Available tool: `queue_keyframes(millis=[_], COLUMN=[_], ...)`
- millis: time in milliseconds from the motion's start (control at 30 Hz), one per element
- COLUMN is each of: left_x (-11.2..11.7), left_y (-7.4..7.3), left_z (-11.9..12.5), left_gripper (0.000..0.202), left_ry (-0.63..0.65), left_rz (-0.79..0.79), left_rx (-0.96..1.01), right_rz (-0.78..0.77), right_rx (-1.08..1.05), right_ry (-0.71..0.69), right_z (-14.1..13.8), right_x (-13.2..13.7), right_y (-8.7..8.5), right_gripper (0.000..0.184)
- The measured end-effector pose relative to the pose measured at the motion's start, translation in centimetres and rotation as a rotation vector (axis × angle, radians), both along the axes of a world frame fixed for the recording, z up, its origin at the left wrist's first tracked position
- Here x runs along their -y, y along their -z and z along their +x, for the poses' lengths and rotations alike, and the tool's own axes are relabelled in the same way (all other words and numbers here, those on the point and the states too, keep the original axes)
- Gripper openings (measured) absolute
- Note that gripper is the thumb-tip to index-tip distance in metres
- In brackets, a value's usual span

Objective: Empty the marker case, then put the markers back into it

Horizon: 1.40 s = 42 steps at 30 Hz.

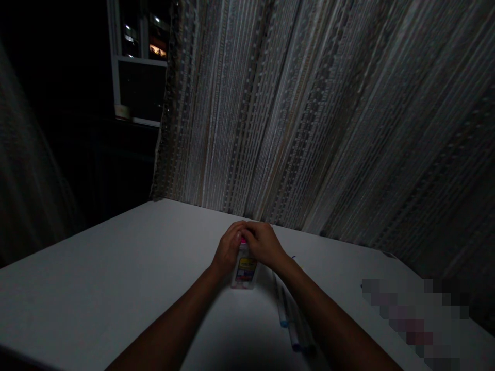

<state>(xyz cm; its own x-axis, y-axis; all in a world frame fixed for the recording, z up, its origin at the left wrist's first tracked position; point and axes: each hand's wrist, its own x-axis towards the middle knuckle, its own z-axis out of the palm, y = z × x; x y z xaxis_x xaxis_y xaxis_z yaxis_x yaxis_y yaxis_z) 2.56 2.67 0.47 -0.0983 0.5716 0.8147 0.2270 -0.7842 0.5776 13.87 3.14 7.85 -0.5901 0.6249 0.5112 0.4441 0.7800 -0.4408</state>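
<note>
A clear bottle with a yellow and dark label stands upright on the white table. My left hand wraps round the bottle's upper left side. At the top, the fingers of my right hand close on the bottle's pink cap, which shows only in part between both hands. Beside the bottle, partly under my right forearm, lie several slim pens with blue and dark ends.
Behind the table hangs a striped, textured curtain. A dark window with a small pale cup on its sill is at the back left. A pixelated patch covers something on the table's right side.
</note>
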Motion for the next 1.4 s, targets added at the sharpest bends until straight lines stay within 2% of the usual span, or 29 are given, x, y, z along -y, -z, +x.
queue_keyframes(millis=[200,533,700,800,867,967,1067,1267,1400], left_x=[0.0,-0.1,0.2,0.4,0.5,0.5,0.4,0.3,0.5], left_y=[0.1,0.3,0.1,-0.1,-0.2,-0.1,0.0,0.2,0.0], left_z=[0.1,0.1,0.2,0.2,0.1,0.0,0.0,-0.2,-0.1], left_gripper=[0.04,0.035,0.037,0.043,0.044,0.045,0.045,0.042,0.042], left_ry=[0.004,0.008,-0.009,-0.043,-0.057,-0.061,-0.054,-0.036,-0.068], left_rz=[-0.002,-0.04,-0.081,-0.116,-0.117,-0.123,-0.139,-0.148,-0.157], left_rx=[0.021,0.035,0.03,-0.012,-0.025,-0.02,-0.012,-0.001,-0.018], right_rz=[0.044,0.016,0.072,0.093,0.06,-0.023,-0.027,-0.018,0.012], right_rx=[0.077,-0.033,-0.275,-0.373,-0.308,-0.067,0.158,0.389,0.514], right_ry=[0.091,0.01,0.009,0.133,0.266,0.442,0.546,0.523,0.523], right_z=[0.0,0.5,3.0,5.4,6.8,8.0,8.6,9.0,8.6], right_x=[0.3,0.3,0.4,0.0,-0.4,-1.0,-1.1,-0.8,-0.7], right_y=[-0.3,0.0,-0.2,0.8,2.3,5.3,7.5,8.7,9.6], right_gripper=[0.025,0.026,0.022,0.021,0.02,0.022,0.025,0.022,0.021])
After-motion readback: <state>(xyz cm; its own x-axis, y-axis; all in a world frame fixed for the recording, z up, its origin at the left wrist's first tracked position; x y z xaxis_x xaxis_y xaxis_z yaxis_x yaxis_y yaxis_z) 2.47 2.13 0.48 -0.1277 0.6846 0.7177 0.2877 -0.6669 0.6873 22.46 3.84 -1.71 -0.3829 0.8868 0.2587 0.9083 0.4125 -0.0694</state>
